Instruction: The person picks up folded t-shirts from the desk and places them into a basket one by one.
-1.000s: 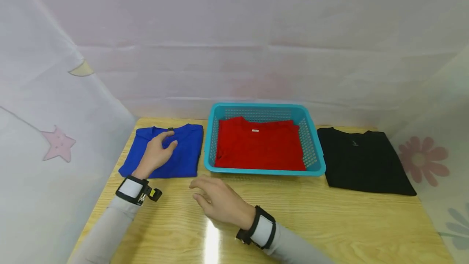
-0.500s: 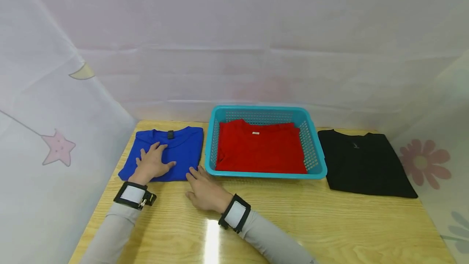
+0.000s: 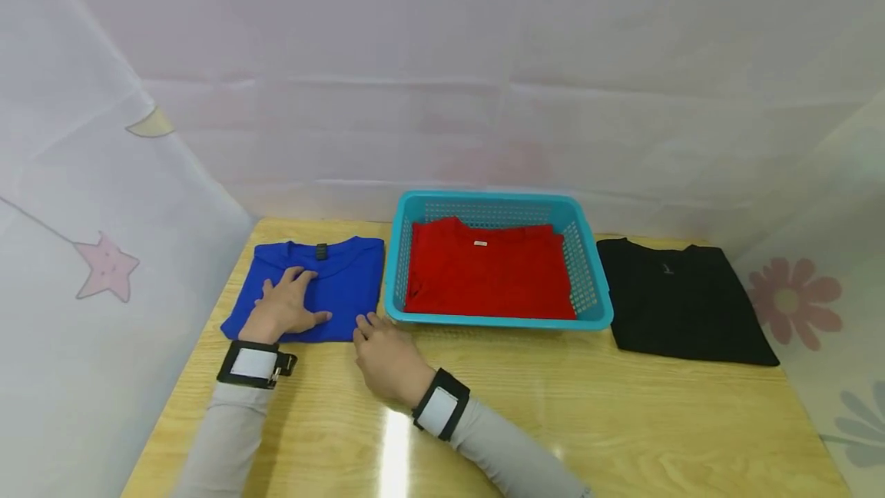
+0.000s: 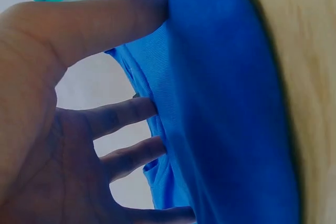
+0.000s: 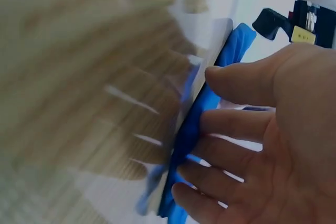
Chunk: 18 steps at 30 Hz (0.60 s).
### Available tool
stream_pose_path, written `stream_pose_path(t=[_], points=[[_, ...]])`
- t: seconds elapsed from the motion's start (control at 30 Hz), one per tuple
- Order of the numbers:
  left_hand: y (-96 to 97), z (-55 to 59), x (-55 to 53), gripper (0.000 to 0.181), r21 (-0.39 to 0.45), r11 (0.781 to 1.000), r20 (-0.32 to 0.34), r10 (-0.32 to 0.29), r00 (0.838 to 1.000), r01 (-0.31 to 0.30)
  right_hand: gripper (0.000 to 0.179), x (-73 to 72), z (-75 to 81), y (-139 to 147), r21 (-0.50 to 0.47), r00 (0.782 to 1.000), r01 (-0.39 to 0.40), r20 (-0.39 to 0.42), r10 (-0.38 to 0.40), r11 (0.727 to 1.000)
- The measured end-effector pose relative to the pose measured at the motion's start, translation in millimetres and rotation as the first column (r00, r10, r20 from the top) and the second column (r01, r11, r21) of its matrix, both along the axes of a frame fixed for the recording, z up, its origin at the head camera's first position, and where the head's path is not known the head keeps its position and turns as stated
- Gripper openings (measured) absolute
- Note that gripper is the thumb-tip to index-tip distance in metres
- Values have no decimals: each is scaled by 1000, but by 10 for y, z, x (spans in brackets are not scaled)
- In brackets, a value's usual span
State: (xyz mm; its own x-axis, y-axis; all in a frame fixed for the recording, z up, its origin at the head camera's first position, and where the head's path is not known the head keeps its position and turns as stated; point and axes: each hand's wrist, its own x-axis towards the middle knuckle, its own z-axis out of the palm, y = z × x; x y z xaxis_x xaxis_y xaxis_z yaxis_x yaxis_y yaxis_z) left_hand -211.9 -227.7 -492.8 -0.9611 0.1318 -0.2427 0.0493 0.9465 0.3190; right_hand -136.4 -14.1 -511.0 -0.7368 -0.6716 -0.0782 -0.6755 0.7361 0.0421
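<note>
A folded blue T-shirt (image 3: 349, 290) with a dark neck label lies at the table's left back. My left hand (image 3: 282, 306) rests on its front part with fingers spread; in the left wrist view the thumb and fingertips touch the blue cloth (image 4: 226, 103). My right hand (image 3: 389, 356) is at the shirt's front right corner, just before the basket. In the right wrist view its fingers (image 5: 226, 156) lie loosely bent along the shirt's edge (image 5: 194, 124), with the thumb apart from them.
Right of the blue shirt stands a turquoise plastic basket (image 3: 499, 322) with a folded red T-shirt (image 3: 491, 275) inside. A folded black T-shirt (image 3: 681, 306) lies to the basket's right. Printed white cloth (image 3: 442, 83) hangs behind the wooden table (image 3: 588, 406).
My left hand has come down onto the blue shirt and spread its fingers. The right hand has moved left and forward to the shirt's front right corner. Shirts and basket stay put.
</note>
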Motion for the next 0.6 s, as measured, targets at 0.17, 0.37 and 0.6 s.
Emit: stream_pose_path(t=[0.17, 0.37, 0.6], points=[[53, 13, 57, 87, -1, 1000, -17, -3, 1000, 3, 45, 112, -13, -63, 85, 995, 1, -100, 7, 996], [59, 17, 198, 87, -16, 1000, -9, 9, 1000, -10, 43, 221, -17, -78, 94, 988, -38, -148, 52, 995], [69, 36, 380, 87, -10, 1000, -33, -16, 999, 16, 34, 282, 47, 50, 13, 993, -80, -90, 81, 997]])
